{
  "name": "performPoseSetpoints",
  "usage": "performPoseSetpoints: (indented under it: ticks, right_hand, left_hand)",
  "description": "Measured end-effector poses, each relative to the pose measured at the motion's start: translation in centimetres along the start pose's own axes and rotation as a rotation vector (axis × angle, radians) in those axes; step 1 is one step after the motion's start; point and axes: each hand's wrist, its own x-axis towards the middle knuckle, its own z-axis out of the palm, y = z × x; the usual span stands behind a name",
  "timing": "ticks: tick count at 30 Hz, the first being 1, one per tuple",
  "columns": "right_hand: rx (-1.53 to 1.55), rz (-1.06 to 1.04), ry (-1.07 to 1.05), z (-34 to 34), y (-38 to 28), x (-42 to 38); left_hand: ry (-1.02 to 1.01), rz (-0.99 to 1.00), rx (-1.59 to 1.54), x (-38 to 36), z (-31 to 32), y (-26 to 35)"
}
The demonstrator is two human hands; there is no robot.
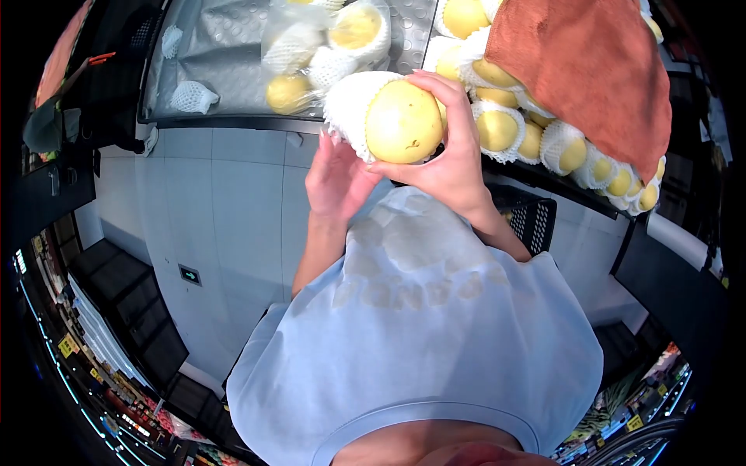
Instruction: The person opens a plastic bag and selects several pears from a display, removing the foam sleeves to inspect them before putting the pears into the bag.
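Observation:
A round yellow pear (pixel 404 122) is up in front of my chest, half out of its white foam net (pixel 347 109). My right hand (pixel 460 144) is wrapped around the pear's right side, thumb below and fingers over the top. At the lower left, my left hand (pixel 339 177) has its fingertips at the edge of the foam net; part of its grip is hidden behind the net and pear. Just beyond, a clear plastic bag (pixel 291 50) holds several yellow pears, some in foam nets.
The bag lies on a grey dimpled display surface (pixel 225 54) with a loose foam net (pixel 193 97). Netted pears (pixel 497 129) are piled at right, partly under a reddish-brown cloth (pixel 583 70). A black crate (pixel 536 217) stands below, near my right forearm.

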Motion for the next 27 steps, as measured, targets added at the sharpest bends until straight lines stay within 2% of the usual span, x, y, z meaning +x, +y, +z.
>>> performPoseSetpoints:
  ticks: [2,4,8,10,14,18,20,21,23,25,27]
  right_hand:
    - [0.016,-0.028,0.012,0.2,0.0,-0.1]
    - [-0.010,-0.059,0.003,0.2,0.0,-0.1]
    - [-0.098,-0.085,-0.072,0.3,-0.5,-0.2]
    - [-0.110,-0.060,-0.124,0.3,-0.2,-0.5]
    - [-0.104,-0.054,-0.208,-0.6,0.5,-0.2]
    - [0.010,-0.089,-0.179,-0.9,0.5,-0.4]
    - [-0.112,-0.222,-0.122,-0.8,0.9,-0.8]
    - [-0.111,-0.221,-0.123,-0.7,1.2,-1.0]
    - [-0.283,-0.392,-0.023,-0.6,1.8,-1.1]
    - [-0.310,-0.409,-0.034,-0.9,1.7,-1.2]
    - [-0.341,-0.427,-0.045,-1.6,1.5,-1.1]
  left_hand:
    - [-0.011,-0.001,0.001,-0.1,-0.1,-0.1]
    - [0.075,-0.016,0.102,-0.2,-0.5,-0.2]
    - [-0.001,-0.017,0.154,-0.3,-0.2,-0.2]
    - [0.113,0.002,0.239,-0.3,0.2,-0.4]
    - [0.101,0.020,0.122,0.0,0.7,-0.6]
    - [0.056,0.025,0.081,0.6,2.6,-0.6]
    - [0.020,0.009,0.038,0.9,2.7,-0.7]
    - [0.009,-0.024,0.015,1.0,2.6,-0.7]
    - [-0.001,-0.057,-0.007,1.2,2.8,-0.8]
    - [0.112,-0.023,0.076,1.4,3.6,-1.1]
    - [0.094,-0.025,0.072,1.5,3.5,-1.3]
